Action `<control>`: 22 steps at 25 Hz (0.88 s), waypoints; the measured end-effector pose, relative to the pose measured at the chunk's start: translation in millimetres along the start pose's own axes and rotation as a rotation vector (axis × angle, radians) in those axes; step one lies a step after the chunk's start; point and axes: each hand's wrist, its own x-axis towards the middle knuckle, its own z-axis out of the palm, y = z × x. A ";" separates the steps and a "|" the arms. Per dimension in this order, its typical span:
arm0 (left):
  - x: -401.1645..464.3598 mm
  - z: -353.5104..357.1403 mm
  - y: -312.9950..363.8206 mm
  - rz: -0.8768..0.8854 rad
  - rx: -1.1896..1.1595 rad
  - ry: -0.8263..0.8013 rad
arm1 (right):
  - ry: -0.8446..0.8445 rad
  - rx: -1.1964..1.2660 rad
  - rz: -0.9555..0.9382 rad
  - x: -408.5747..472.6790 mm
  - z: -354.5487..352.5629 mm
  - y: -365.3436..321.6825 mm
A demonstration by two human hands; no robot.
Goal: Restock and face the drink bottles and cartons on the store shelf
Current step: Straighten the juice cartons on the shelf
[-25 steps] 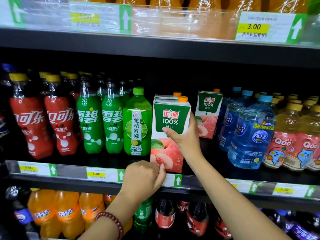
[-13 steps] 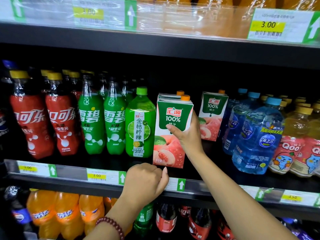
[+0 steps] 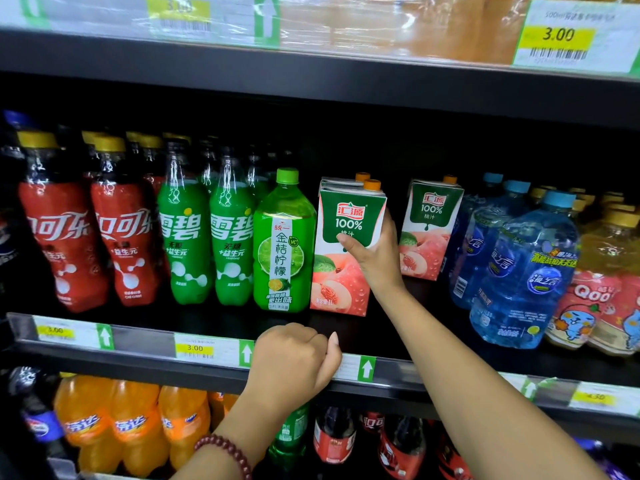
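Head view, left to right: your left hand (image 3: 294, 362) is clenched at the shelf edge (image 3: 138, 344), holding nothing, likely bracing you; your right hand (image 3: 372, 252) grasps the front peach juice carton (image 3: 343, 271) beside the green kumquat-lemon bottle (image 3: 284, 244), apparently squaring its label forward.

We are in a shop: rows of drink bottles (image 3: 183, 237) stand on a shelf (image 3: 138, 358), with price tags (image 3: 195, 348) along its front edge.

Green-and-pink peach juice carton (image 3: 341, 251), orange cap, upright at shelf front, beside green lemon bottle (image 3: 283, 244)
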 end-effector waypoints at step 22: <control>2.4 -2.6 -0.2 -0.012 0.004 -0.050 | -0.077 0.022 0.103 15.2 4.1 0.3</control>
